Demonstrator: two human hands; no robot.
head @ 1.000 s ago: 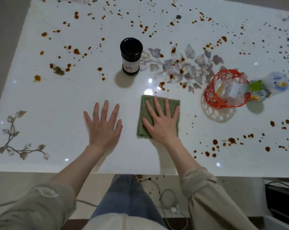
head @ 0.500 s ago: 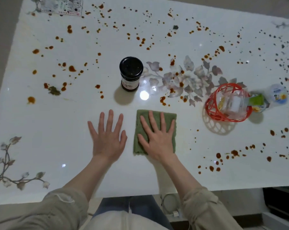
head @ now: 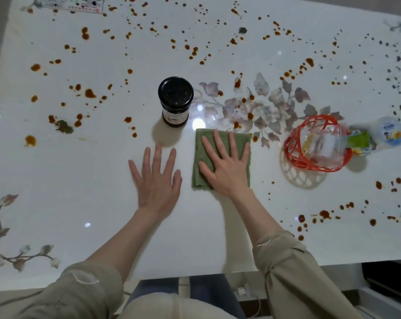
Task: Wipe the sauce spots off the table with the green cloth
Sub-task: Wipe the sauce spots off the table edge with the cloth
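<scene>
The right hand (head: pixel 227 164) presses flat on the green cloth (head: pixel 200 155); the left hand (head: pixel 157 180) lies released, fingers spread, beside the cloth.

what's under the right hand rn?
The green cloth, lying flat on the table, with the right hand pressing on it, fingers straight. Whatever lies beneath the cloth itself is hidden.

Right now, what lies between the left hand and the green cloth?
Nothing: the head view shows only a narrow strip of bare white table between the left hand and the green cloth; they do not touch.
</scene>
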